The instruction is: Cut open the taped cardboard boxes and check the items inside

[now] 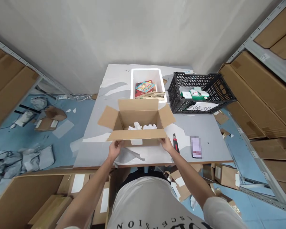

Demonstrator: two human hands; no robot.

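Observation:
An open cardboard box [138, 135] stands on the table in front of me, its flaps spread outward. Crumpled white paper [149, 127] lies inside, and a white label [136, 142] shows on the near side, partly under the front flap. My left hand [114, 150] grips the box at its near left corner, fingers curled beneath the flap. At the near right corner my right hand [167, 144] holds it the same way; some fingertips are hidden by the cardboard. A red and black utility knife [175, 143] lies just right of my right hand.
Behind the box sits a white foam box [160, 83] with books [145, 88]. A black plastic crate [202, 92] holding small green and white boxes is at the back right. A blurred phone-like object [196, 147] lies on the table's [212, 136] right. Cartons flank both sides.

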